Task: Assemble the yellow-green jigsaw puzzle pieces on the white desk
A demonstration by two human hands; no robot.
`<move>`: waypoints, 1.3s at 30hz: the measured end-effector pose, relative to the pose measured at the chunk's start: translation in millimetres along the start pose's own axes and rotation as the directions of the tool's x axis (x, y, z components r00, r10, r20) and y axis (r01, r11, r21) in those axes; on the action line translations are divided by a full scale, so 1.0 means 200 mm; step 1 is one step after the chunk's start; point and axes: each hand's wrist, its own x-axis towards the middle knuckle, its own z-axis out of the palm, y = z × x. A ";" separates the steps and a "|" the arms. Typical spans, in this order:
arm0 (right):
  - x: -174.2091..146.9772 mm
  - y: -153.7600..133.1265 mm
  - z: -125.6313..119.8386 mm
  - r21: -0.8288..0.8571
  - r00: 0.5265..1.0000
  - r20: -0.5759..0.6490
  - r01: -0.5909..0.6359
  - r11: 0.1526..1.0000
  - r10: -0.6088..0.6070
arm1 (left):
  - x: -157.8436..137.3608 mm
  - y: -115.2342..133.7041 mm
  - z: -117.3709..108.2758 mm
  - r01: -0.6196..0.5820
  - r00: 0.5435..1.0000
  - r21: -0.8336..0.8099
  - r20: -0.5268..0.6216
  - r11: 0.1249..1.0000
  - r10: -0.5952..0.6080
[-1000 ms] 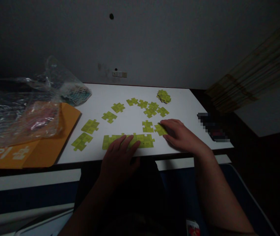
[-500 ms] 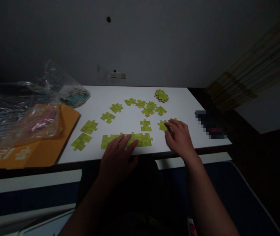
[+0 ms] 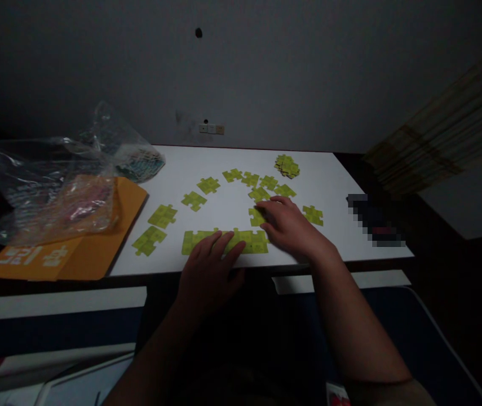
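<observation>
My left hand (image 3: 209,262) lies with its fingers spread over a joined strip of green jigsaw pieces (image 3: 259,242) near the table's front edge. The strip's middle is partly hidden by these fingers. My right hand (image 3: 289,228) has its thumb and fingertips on a single green puzzle piece (image 3: 255,217) just above the strip's right end. The hand covers this piece's right side. Another loose puzzle piece (image 3: 313,215) lies to the right of that hand. Several more green pieces (image 3: 209,185) form an arc behind the strip, reaching down to a piece (image 3: 149,241) at the left.
A small heap of green pieces (image 3: 287,166) sits at the back of the white table (image 3: 224,211). An orange folder (image 3: 126,225) and clear plastic bags (image 3: 54,186) fill the left side. A pixelated dark object (image 3: 374,220) lies at the right edge. Wall sockets (image 3: 211,129) are behind.
My right hand has moved left, from the loose pieces at the right to the piece above the strip. My left hand stays on the strip. The view has shifted slightly.
</observation>
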 end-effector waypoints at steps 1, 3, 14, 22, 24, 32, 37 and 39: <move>0.00 0.00 0.00 0.003 1.000 0.002 -0.008 1.000 0.008 | 0.00 0.00 0.00 0.001 1.000 -0.001 -0.001 1.000 -0.001; 0.00 -0.01 -0.01 0.023 1.000 0.007 -0.012 1.000 0.012 | 0.00 0.00 0.00 0.005 1.000 -0.001 0.002 1.000 -0.005; -0.22 0.04 -0.09 0.305 0.959 -0.180 -0.157 0.939 0.219 | 0.01 0.01 -0.01 0.015 1.000 -0.007 0.002 1.000 -0.015; -0.31 0.00 -0.06 0.263 0.977 -0.152 -0.105 0.959 0.148 | 0.02 0.01 -0.01 0.008 1.000 0.008 0.005 1.000 -0.008; -0.31 -0.02 -0.05 0.257 0.978 -0.145 -0.108 0.960 0.149 | 0.02 0.01 -0.01 0.003 1.000 0.013 0.005 1.000 -0.003; -0.32 -0.04 -0.04 0.215 0.988 -0.125 -0.064 0.975 0.092 | 0.01 0.00 -0.01 -0.008 1.000 0.023 0.000 1.000 0.008; -0.33 -0.03 -0.04 0.212 0.992 -0.111 -0.036 0.977 0.060 | 0.01 0.00 0.00 -0.017 1.000 0.029 -0.022 0.999 0.018; -0.33 -0.02 -0.04 0.214 0.991 -0.123 -0.020 0.977 0.048 | 0.01 0.00 0.00 -0.014 0.999 0.033 -0.033 0.999 0.015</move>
